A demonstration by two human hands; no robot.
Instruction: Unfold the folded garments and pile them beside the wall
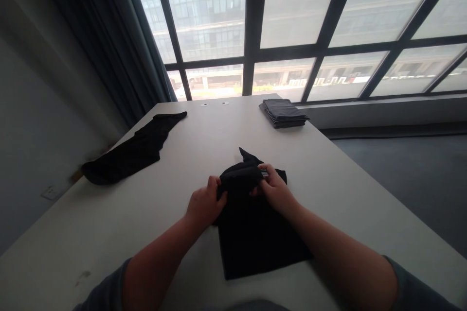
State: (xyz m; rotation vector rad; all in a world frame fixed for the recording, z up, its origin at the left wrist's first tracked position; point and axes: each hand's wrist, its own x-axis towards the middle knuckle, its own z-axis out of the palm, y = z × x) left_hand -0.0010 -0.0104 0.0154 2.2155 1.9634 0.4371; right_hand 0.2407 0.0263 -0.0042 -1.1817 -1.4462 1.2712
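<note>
A black garment (260,238) lies on the white table in front of me, its near part flat and its far part bunched and lifted. My left hand (206,201) pinches the left side of the raised fold. On the right side of that fold, my right hand (273,187) grips the cloth between thumb and fingers. A small pale patch shows at the right fingertips, too small to make out. Beyond the hands, a pointed corner of the garment sticks up. Whether it is a shirt or another kind of garment I cannot tell.
Another black garment (134,148) lies spread along the left edge of the white table (175,248). At the far right edge sits a stack of folded dark grey clothes (283,112). Dark curtains (120,34) hang at the left, beside large windows (288,5) behind the table.
</note>
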